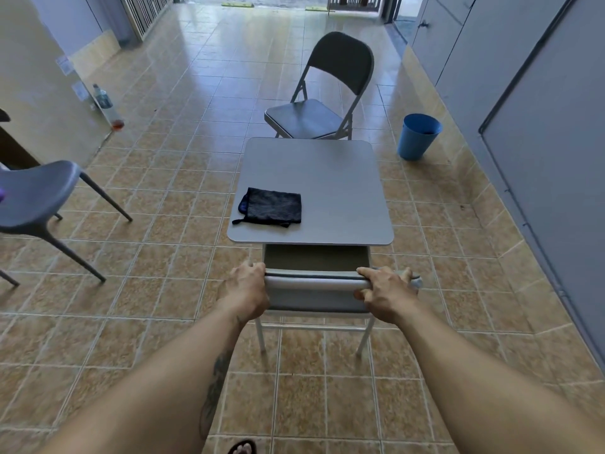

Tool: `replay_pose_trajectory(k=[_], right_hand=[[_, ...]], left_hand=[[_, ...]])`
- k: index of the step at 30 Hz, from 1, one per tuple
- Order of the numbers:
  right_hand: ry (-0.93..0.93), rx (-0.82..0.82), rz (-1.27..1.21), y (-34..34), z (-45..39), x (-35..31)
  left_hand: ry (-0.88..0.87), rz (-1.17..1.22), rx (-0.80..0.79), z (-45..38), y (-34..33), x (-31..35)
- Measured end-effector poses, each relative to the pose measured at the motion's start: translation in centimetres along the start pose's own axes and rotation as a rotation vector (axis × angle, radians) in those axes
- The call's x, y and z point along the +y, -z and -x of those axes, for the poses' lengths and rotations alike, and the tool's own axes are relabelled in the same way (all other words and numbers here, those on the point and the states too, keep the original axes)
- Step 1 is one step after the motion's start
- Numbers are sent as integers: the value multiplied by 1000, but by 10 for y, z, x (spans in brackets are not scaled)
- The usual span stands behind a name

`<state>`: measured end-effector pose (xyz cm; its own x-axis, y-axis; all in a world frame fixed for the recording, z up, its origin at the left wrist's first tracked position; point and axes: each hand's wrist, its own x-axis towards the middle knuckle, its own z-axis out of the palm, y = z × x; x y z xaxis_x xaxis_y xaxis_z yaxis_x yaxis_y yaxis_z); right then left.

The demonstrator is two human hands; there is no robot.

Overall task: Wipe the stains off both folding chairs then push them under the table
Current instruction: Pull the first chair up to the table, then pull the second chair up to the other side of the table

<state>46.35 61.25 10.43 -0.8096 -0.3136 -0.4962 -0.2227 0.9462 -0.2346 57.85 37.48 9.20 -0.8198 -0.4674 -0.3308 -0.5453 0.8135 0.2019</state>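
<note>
Both forearms reach forward; we grip the near folding chair (316, 288) backrest, left hand (246, 291) and right hand (386, 294) curled over its top. Its seat sits under the table (327, 178); the cloth (271, 206) lies on top, the far chair (322, 93) beyond.

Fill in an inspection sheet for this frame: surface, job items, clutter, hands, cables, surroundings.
Surface: grey table, square top, on tiled floor.
Job items: near chair partly under the table, seat hidden; far chair stands apart beyond the table, not pushed in; dark cloth lies folded on the table.
Clutter: blue bin right of the table; bottle by the left wall; plastic chair at left.
Hands: left hand and right hand each have a grip on the near chair's backrest top.
Cables: nothing seen.
Surroundings: grey wall panels at right, railings and doorway far back.
</note>
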Motion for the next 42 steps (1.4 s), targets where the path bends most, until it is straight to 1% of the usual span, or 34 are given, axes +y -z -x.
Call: replay_pose_trajectory(k=[3,8,13,17,21,26,28,32,38,42], right_hand=[[13,23,-44,6,13,-1],[141,88,-142,36,48,-19],[248,78,-169,66,71,-47],[300,83,-152,78,72,-92],[363,74,-120,90,49,-167],[416,141,-173,109,6,-290],[433,164,-198,117,-9,-338],[464,183,-224,135,-39,-422],[514,221,-198,172,-115,-512],[516,230,-207,201,-203,-558]], left_hand=[[34,85,52,16,10,4],[126,341,24,44,39,10],[85,544,35,61,75,6],[51,685,12,51,108,-21],[59,772,67,23,154,-75],[34,833,96,-35,225,-162],[20,823,125,-59,257,-197],[-16,721,188,-106,319,-258],[-29,709,249,-192,386,-316],[-26,667,233,-272,417,-337]])
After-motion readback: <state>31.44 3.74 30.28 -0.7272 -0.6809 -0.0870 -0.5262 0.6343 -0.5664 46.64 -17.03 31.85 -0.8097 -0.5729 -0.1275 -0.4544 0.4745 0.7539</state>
